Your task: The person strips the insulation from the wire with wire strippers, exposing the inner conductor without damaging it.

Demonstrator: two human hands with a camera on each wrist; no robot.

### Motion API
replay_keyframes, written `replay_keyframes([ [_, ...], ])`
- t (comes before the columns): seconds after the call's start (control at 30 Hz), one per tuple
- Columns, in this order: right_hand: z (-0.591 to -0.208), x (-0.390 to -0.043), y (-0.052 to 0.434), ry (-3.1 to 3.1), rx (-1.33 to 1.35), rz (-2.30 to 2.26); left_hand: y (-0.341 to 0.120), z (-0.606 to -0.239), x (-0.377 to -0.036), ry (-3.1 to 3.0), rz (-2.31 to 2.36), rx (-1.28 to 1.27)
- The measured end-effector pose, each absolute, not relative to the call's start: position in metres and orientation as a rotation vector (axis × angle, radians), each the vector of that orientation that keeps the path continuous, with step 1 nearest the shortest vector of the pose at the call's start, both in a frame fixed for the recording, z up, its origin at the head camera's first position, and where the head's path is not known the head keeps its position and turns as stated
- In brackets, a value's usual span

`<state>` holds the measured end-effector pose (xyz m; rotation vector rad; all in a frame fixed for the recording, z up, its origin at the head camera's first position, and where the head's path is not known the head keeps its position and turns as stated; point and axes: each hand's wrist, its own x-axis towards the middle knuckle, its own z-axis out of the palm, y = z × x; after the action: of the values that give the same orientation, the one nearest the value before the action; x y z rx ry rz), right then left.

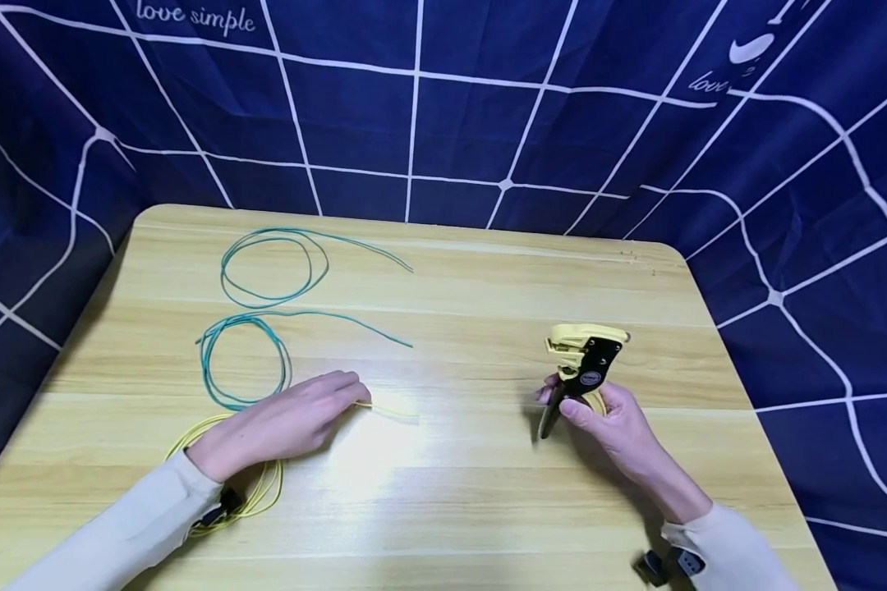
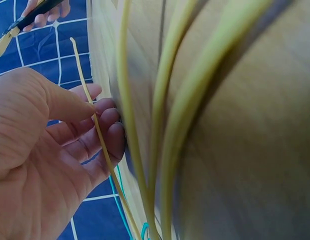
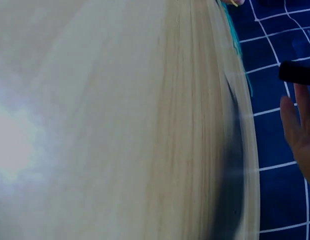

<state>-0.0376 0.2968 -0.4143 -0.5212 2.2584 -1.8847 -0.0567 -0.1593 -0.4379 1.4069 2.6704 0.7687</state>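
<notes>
My left hand (image 1: 284,425) lies low over a coil of yellow wire (image 1: 255,492) on the wooden table (image 1: 451,492). Its thumb and fingers pinch the wire's free end (image 1: 392,410), which points right. In the left wrist view the thin yellow wire (image 2: 90,107) runs between thumb and fingertips (image 2: 102,120), with the thick blurred loops (image 2: 165,125) close to the lens. My right hand (image 1: 609,419) grips the handles of a black and yellow wire stripper (image 1: 584,361), head up, above the table's right half. In the right wrist view only a black handle tip (image 3: 299,74) and part of the hand (image 3: 300,130) show.
Two coils of teal wire (image 1: 266,267) (image 1: 240,361) lie at the back left of the table, their free ends trailing right. A dark blue cloth with white grid lines (image 1: 451,107) hangs around the table on all sides.
</notes>
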Motion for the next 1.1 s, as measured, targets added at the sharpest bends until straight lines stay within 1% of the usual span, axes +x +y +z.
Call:
replay_keyframes([
  [0.17,-0.416,-0.041,0.292,1.979,-0.738,-2.010,-0.159,-0.438,-0.056,2.662,0.780,1.397],
  [0.23,-0.416,-0.041,0.289,1.907,-0.778,-2.022,-0.158,-0.438,-0.056,2.656,0.791,1.393],
  [0.43,-0.414,-0.039,0.282,2.025,-0.725,-1.905,-0.155,-0.438,-0.055,2.650,0.826,1.345],
  [0.63,-0.415,-0.042,0.273,2.055,-0.817,-1.772,-0.155,-0.437,-0.054,2.675,0.855,1.292],
  [0.93,-0.424,-0.046,0.258,2.080,-0.745,-1.689,-0.156,-0.438,-0.058,2.693,0.949,1.384],
  [1.1,-0.425,-0.046,0.250,2.062,-0.718,-1.657,-0.155,-0.436,-0.055,2.663,0.962,1.363],
])
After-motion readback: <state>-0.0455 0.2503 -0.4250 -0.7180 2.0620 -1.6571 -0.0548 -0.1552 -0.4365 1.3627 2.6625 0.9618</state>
